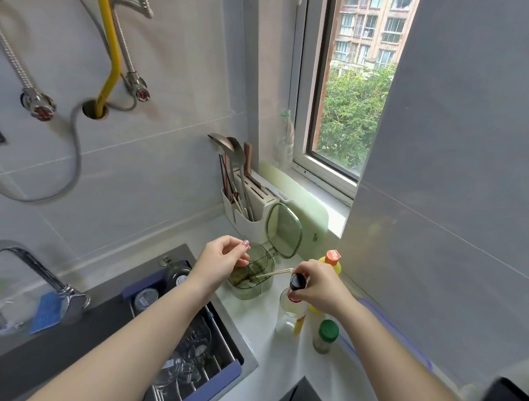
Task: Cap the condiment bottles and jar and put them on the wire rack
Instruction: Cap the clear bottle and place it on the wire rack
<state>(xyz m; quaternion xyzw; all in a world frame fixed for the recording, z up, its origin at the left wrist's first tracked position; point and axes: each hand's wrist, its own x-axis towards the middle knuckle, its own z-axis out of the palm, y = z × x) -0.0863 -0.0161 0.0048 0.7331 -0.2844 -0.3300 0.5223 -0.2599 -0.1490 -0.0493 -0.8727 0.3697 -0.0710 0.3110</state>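
Stick (275, 273) in green container (250, 288), near right hand (319, 287) on dark cap (297, 282).

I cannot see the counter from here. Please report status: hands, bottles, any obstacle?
Right hand grips dark cap on clear bottle. Left hand over green container, grip unclear. Green-lidded jar capped, on counter. Wire rack holds glasses.

right grip (320, 285) pinches red cap (296, 286) on clear bottle (289, 316) | left grip (218, 259) above green container (250, 290) (lid (283, 229) up)
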